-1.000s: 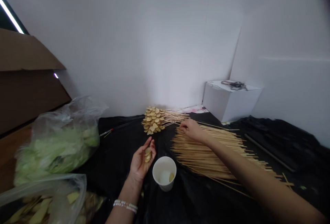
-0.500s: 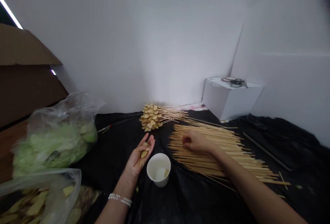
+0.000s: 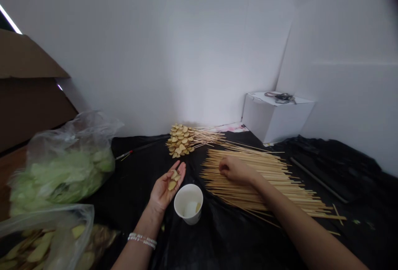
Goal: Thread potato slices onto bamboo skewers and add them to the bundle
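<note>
- A black plastic sheet (image 3: 236, 245) covers the surface, rumpled, with a cardboard box (image 3: 27, 96) standing off to the left and a white box (image 3: 264, 119) in the far corner.
- Two clear plastic bags lie at the left: one of pale green peelings (image 3: 59, 179), and nearer, one of yellow slices (image 3: 40, 247).
- A broad pile of thin bamboo skewers (image 3: 264, 183) lies flat at the right. They look light and stiff but easily snapped, so single sticks are best lifted near one end.
- Beyond it lies a bunch of skewers (image 3: 205, 136) with slices threaded along their ends.
- The right hand (image 3: 236, 170) rests on the pile, fingers loosely curled; whether it has a skewer pinched, I cannot tell.
- The left hand (image 3: 163, 189) lies palm up and open, just beside a paper cup (image 3: 188, 203).
- A few thin yellow slices (image 3: 172, 181) sit loose on that palm. They seem light, probably slick and fragile, best taken by the edges.
- A beaded bracelet (image 3: 142, 240) circles the left wrist.
</note>
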